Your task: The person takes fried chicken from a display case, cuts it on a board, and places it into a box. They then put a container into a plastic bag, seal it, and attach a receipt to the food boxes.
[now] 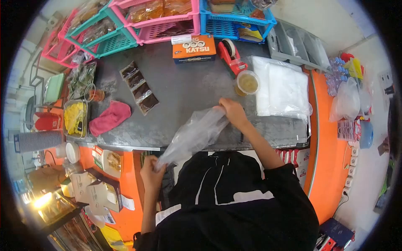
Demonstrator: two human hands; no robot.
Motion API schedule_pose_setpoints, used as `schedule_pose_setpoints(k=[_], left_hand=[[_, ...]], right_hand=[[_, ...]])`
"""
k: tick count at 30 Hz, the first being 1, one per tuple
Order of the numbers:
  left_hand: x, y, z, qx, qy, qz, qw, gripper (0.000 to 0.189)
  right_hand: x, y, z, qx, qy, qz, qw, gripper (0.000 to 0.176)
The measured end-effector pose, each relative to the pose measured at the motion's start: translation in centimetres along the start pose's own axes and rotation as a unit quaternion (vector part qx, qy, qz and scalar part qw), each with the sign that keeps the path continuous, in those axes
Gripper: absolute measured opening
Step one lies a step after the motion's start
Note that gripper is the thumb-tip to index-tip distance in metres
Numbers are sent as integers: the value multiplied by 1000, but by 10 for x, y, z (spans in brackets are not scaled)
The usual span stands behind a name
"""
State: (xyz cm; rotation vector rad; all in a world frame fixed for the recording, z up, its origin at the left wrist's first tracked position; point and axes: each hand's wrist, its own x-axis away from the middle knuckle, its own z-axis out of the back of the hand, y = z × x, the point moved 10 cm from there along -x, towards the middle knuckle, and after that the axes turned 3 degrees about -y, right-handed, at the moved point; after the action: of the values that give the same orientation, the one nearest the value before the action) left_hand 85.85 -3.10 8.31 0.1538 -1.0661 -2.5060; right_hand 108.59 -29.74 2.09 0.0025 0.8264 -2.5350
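Observation:
A clear plastic bag (pixel 194 133) is stretched slantwise between my two hands, over the front edge of the dark counter. My left hand (pixel 152 172) pinches its lower end, close to my body. The other end is gripped by my right hand (pixel 233 112), higher up and to the right. The bag looks crumpled and thin, and I cannot make out anything inside it. Just beyond my right hand stands a lidded cup (pixel 247 83) of yellowish liquid. A stack of white plastic bags (pixel 279 87) lies to the right of the cup.
On the counter (pixel 184 79) lie a strip of dark sachets (pixel 139 88) and a pink cloth (pixel 111 118). An orange box (pixel 194 49) and a red tape dispenser (pixel 231 57) stand at the back, below stacked baskets (pixel 167 19). A tub of yellow food (pixel 76 119) sits left.

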Motion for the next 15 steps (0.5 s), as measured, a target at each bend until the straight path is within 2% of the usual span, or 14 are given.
schedule_pose_setpoints(k=[1,2,3,5,6,7,8,9,10,11,12,13,14,15], left_hand=[[-6,-6,-5,-1,5,4,1000,36],[-12,-9,-20,-83,-11,-46,995,38],[-20,-11,-37,-164,-29,-97,981,39],[-37,22,-60,-118,92,-188,971,36],[-56,2,-99,-98,23,-112,989,33],[-64,-17,-130,-79,-46,-35,995,29],[-68,-9,-134,-79,-43,-42,995,29],[-77,-12,-141,51,-60,-2,997,27],[-79,-17,-149,180,-82,44,979,25],[-80,-22,-157,182,-84,43,979,25],[-78,-45,-170,373,-67,108,919,25],[-75,-50,-175,547,-47,168,819,25],[-75,-50,-168,545,-49,167,820,25],[-73,-62,-143,497,26,176,849,25]], right_hand=[[-8,-3,-3,-30,-43,6,999,19],[-15,-8,-7,-60,-84,10,995,24],[-24,-17,-1,-63,-83,12,994,24],[-35,-34,-9,28,-181,4,983,35],[-36,-42,-10,29,-183,3,983,35],[-41,-67,17,143,-27,75,986,34],[-40,-94,42,254,138,143,947,33],[-41,-100,44,257,148,140,945,33],[-25,-113,37,157,122,192,961,37],[-6,-124,32,54,91,243,964,41],[15,-130,-13,39,-40,314,948,47],[34,-138,-43,23,-169,378,910,53],[36,-128,-44,23,-167,377,911,53],[21,-80,-55,58,-218,179,958,57]])
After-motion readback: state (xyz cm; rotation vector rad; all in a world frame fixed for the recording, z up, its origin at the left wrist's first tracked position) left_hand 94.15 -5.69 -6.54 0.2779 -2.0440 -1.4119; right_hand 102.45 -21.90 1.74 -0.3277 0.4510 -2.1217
